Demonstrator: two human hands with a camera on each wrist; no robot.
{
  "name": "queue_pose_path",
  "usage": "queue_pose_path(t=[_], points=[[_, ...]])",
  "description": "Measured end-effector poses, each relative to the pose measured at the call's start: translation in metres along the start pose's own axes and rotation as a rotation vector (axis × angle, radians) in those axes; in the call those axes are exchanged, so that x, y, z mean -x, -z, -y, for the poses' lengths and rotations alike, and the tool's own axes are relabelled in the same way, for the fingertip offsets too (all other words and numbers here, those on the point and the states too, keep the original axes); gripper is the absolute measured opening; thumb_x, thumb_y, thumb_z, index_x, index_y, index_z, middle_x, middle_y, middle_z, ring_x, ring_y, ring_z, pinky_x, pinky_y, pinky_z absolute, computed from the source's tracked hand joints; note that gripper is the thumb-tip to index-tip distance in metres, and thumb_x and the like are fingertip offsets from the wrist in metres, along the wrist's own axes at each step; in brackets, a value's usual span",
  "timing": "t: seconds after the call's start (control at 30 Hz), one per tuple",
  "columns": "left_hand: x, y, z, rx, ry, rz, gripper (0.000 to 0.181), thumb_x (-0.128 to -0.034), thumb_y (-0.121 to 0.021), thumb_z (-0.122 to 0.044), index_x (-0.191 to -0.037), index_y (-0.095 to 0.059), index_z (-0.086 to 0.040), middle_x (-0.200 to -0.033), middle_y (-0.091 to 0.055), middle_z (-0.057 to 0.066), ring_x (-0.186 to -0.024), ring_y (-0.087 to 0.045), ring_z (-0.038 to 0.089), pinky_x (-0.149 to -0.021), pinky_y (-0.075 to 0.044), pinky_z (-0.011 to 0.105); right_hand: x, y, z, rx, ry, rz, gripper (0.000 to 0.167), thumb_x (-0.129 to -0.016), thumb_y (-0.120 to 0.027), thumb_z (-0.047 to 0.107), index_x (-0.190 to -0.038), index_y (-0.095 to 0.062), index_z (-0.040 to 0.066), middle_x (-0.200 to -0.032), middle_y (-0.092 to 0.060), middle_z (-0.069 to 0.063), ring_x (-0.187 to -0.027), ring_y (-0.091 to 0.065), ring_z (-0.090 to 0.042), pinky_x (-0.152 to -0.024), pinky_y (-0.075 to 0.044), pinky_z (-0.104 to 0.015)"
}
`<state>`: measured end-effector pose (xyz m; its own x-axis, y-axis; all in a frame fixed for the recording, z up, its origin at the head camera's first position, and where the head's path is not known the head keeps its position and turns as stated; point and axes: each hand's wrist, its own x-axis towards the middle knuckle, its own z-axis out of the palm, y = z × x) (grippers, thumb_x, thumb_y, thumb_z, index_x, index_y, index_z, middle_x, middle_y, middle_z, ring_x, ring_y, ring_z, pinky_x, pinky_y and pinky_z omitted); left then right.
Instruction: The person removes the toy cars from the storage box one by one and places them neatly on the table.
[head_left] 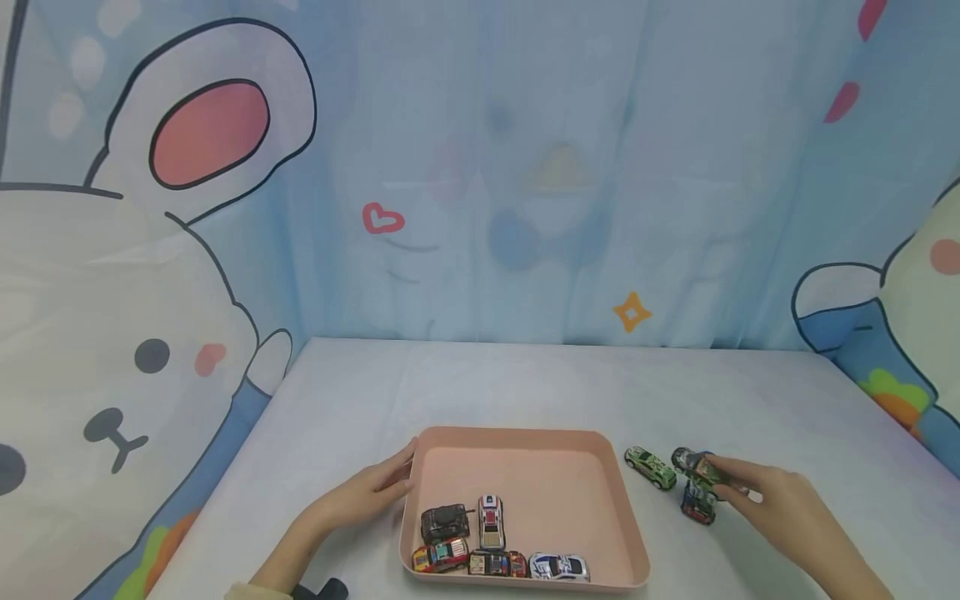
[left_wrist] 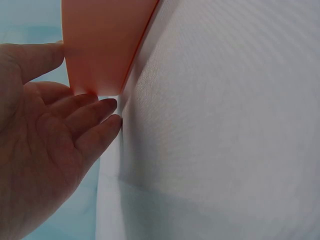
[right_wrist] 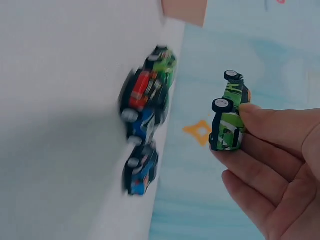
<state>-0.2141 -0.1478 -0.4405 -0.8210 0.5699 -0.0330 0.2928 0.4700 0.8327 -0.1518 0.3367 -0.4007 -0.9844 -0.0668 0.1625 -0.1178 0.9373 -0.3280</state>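
Note:
My right hand pinches a green camouflage toy car between thumb and fingers, held above the table. Below it, on the white table, stand a light green toy car, a dark toy car with red on it and a dark blue toy car. My left hand touches the left side of the pink tray, its fingers nearly straight against the outer wall and the thumb at the rim. Inside the tray's near part lie a black toy tank and several toy cars, including a white-and-blue one.
The white table reaches back to a blue curtain printed with cartoon animals. At the bottom edge, near the left forearm, a black object shows in part.

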Motion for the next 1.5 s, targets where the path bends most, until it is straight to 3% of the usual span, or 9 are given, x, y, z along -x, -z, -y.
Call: queue_pose_path(t=[0.33,0.83,1.5], points=[[0.009,-0.003,0.005,0.003,-0.005,0.023,0.06,-0.0997,-0.046,-0.024,-0.149,-0.019,-0.004,-0.15,-0.022,0.018,-0.131,-0.033,0.034,-0.103,-0.03,0.05,0.012,-0.013,-0.055,0.006,-0.243,0.33,0.043,-0.083,-0.07,0.016,-0.112,-0.059,-0.015,-0.099,-0.062,-0.028,-0.093,-0.056,-0.048,-0.074,-0.05,-0.053],[0.004,-0.002,0.003,0.023,-0.006,0.016,0.06,-0.0996,-0.046,-0.025,-0.149,-0.018,-0.005,-0.15,-0.022,0.017,-0.13,-0.034,0.033,-0.102,-0.031,0.05,0.013,-0.03,-0.1,0.028,-0.301,0.422,0.046,-0.082,-0.071,0.022,-0.111,-0.06,-0.012,-0.098,-0.061,-0.027,-0.093,-0.054,-0.049,-0.076,-0.048,-0.054],[0.001,0.0,0.002,-0.001,-0.002,0.01,0.06,-0.0999,-0.045,-0.026,-0.149,-0.018,-0.006,-0.15,-0.022,0.016,-0.131,-0.033,0.032,-0.103,-0.03,0.048,0.012,-0.026,-0.091,0.088,-0.293,0.436,0.042,-0.083,-0.069,0.021,-0.108,-0.061,-0.012,-0.095,-0.062,-0.028,-0.09,-0.056,-0.047,-0.076,-0.048,-0.055]])
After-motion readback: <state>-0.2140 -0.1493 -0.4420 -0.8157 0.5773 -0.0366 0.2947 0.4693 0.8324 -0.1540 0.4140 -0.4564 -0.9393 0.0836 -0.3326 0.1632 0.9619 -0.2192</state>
